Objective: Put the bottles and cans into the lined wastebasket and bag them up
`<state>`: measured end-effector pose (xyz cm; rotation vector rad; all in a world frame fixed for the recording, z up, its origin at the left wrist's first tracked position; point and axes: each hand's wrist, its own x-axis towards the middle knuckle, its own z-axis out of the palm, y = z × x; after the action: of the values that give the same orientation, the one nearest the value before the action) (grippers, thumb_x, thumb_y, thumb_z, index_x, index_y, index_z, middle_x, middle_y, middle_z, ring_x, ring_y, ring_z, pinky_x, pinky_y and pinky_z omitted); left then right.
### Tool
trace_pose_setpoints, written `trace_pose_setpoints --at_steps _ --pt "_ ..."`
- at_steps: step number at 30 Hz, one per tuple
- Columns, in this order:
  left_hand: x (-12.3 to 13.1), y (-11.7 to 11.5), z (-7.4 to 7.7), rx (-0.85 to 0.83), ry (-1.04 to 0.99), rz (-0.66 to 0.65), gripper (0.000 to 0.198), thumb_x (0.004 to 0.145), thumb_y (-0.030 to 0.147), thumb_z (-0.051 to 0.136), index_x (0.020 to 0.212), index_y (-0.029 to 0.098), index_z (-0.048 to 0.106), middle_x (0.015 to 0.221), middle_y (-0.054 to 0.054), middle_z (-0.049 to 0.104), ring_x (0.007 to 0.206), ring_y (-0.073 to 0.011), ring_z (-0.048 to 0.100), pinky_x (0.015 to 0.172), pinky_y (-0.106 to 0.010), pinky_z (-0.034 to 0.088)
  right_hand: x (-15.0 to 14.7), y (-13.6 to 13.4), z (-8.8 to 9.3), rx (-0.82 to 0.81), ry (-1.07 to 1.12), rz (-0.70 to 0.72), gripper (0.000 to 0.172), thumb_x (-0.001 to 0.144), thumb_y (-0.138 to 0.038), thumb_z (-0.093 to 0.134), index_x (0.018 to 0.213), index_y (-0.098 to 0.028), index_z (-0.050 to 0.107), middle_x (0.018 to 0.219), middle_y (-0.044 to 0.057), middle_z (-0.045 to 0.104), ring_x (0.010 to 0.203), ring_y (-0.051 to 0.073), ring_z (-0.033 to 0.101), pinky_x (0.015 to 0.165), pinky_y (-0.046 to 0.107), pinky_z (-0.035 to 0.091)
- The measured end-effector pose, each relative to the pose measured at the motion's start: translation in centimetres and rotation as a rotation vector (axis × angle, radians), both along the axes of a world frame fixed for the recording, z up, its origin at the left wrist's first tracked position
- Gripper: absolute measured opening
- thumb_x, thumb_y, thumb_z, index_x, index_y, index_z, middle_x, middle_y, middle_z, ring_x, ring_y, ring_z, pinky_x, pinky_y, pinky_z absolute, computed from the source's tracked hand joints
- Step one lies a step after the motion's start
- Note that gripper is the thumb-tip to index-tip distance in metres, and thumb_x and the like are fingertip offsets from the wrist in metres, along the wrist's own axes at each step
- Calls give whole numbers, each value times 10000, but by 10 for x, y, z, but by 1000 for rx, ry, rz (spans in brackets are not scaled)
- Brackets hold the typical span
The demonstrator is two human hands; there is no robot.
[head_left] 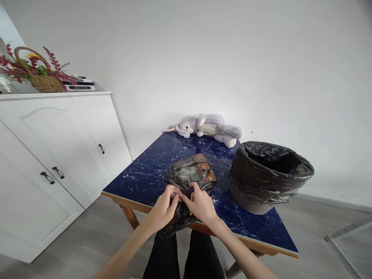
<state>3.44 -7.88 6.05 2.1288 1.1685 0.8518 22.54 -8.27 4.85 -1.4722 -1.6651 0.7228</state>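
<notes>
A filled black plastic bag [186, 170] lies near the front edge of the blue table, with orange and greenish contents showing through its thin film. My left hand [165, 207] pinches the gathered neck of the bag. Close against it, my right hand [200, 203] is also closed on the gathered plastic, and the fingers of both hands meet there. Below my hands, the loose end of the bag hangs over the table's edge. Exactly how the plastic runs between my fingertips is hidden.
At the table's right stands a trash bin [255, 207] lined with a black bag. A grey plush rabbit [209, 126] lies at the back of the blue marbled table [142, 170]. To the left is a white cabinet [58, 135] bearing a flower basket [46, 82].
</notes>
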Motion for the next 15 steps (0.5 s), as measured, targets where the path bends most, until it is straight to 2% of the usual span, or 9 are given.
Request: trace_pose_setpoints --at_steps 1,2,4,8,10,13,15 --pt "-1 0 -3 49 42 12 241 1122 458 399 1151 262 536 1121 -105 735 1032 -256 741 856 -362 593 2 5 1 5 17 14 198 947 -442 683 1002 -253 668 553 -38 594 564 232 630 545 274 317" --pt "-2 0 -5 100 92 27 241 1119 454 405 1146 256 539 1061 -100 733 977 -261 739 823 -364 588 5 9 3 11 37 32 171 949 -421 669 887 -263 651 545 -37 586 562 224 628 558 273 331" --pt "-8 0 -10 200 200 42 243 1119 429 402 1171 245 551 975 -86 725 901 -266 724 792 -371 566 14 11 7 14 94 73 253 969 -433 623 778 -269 600 521 -42 563 539 208 614 579 275 371" --pt "-22 5 -21 350 391 -23 257 1121 303 363 1167 239 607 1113 -89 737 991 -263 702 922 -414 514 28 0 24 -15 260 163 382 1014 -602 527 836 -265 565 496 -70 537 479 181 597 607 286 469" --pt "-30 12 -29 407 460 -34 261 1097 229 380 1160 236 633 1191 -95 730 1077 -271 685 988 -443 483 29 -12 37 -51 426 202 428 1005 -671 546 889 -259 561 494 -89 522 447 157 560 599 282 477" --pt "-37 25 -38 467 477 18 319 1030 121 400 1167 230 667 1219 -118 732 1183 -302 654 1040 -487 454 26 -34 55 -126 704 305 437 970 -675 658 905 -251 573 489 -105 520 429 122 502 604 270 467" --pt "-36 30 -39 452 410 89 350 1024 108 371 1131 225 683 1155 -124 739 1158 -305 661 1011 -480 483 26 -48 63 -176 714 434 416 989 -651 658 926 -242 611 504 -89 569 451 123 533 645 278 492"
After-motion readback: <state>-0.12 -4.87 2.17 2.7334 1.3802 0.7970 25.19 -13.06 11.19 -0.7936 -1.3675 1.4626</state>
